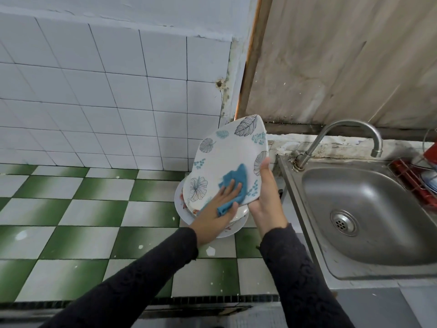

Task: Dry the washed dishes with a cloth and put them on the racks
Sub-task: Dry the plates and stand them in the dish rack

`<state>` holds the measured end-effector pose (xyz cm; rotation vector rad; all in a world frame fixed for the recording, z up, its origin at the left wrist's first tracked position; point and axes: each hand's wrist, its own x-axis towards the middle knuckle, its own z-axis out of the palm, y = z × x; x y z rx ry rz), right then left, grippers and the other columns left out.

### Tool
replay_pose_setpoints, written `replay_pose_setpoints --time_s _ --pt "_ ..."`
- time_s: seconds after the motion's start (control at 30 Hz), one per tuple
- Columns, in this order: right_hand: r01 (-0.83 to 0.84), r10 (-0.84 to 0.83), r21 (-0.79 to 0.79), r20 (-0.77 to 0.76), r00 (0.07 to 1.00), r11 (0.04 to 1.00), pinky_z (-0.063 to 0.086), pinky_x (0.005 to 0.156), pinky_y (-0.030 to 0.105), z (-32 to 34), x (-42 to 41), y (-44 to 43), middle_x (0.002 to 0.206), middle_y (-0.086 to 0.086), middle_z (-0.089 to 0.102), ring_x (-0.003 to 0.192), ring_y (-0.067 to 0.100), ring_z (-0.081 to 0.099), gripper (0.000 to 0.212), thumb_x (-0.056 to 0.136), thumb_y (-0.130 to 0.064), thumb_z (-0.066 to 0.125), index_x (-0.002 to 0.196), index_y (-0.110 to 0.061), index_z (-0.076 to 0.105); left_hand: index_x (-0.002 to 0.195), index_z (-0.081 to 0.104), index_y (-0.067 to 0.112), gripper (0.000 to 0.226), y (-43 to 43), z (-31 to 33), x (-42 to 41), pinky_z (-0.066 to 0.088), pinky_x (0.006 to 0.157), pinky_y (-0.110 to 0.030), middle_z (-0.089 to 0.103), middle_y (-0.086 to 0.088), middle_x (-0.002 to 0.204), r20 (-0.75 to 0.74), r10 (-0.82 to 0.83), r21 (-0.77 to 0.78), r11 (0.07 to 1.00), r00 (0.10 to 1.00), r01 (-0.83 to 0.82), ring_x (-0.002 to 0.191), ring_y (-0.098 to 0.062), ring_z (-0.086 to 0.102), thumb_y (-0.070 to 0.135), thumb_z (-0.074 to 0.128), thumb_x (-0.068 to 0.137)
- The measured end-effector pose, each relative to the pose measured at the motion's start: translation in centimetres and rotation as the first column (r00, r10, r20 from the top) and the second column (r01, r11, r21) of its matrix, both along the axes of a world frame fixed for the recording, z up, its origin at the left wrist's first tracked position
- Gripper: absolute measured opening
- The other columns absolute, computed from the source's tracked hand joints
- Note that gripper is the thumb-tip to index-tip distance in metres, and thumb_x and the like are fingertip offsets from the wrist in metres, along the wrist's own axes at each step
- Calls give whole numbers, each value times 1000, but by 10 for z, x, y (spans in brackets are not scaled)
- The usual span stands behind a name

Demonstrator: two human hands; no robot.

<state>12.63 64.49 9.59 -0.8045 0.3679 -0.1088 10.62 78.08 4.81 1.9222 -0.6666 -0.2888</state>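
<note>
Head view. I log the right grip (pixel 266 197) clasping the white leaf-patterned plate (pixel 227 159) by its lower right rim, tilted above the plate stack (pixel 234 229). The left grip (pixel 218 205) presses the blue cloth (pixel 237 182) flat-fingered on its face. The red wire rack (pixel 411 183) lies rightward, and the right grip is nearer.

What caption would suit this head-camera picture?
Left hand presses a blue cloth on a leaf-patterned plate held by the right hand.
</note>
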Motion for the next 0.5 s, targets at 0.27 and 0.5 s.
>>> replay_pose_setpoints --time_s 0.27,0.5 --pt "-8 40 217 -142 989 976 44 106 59 15 9 -11 123 24 67 118 41 61 48 100 -45 54 130 -7 61 149 37 33 74 37 1 11 33 110 -18 47 10 148 485 78 153 973 871 -172 134 -8 44 23 72 84" --pt "-17 21 19 -213 977 1000 61 74 54 39 8 -26 129 22 58 103 42 65 47 89 -12 70 133 -6 55 119 67 15 44 43 36 26 54 77 -22 74 2 105 668 228 7 950 709 -313 86 -11 65 20 70 76"
